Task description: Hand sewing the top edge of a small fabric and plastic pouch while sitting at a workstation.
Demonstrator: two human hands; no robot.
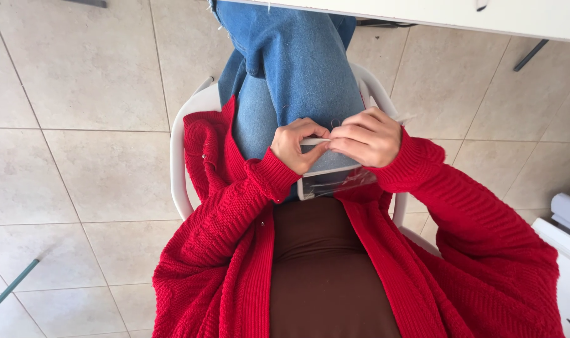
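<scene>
The clear plastic pouch (331, 181) lies on your lap over the blue jeans (297, 69). Your left hand (295, 145) and right hand (366, 136) pinch its white top strip (314, 142), fingers closed on it, seemingly working the seal; next calls for a steady, even pull.

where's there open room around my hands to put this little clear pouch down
Free: the jeans beyond both hands, up to the white table edge, and bare floor tiles beside the white chair. Crowded: left hand and right hand pinch the clear pouch together, hemmed by red cardigan sleeves.
</scene>
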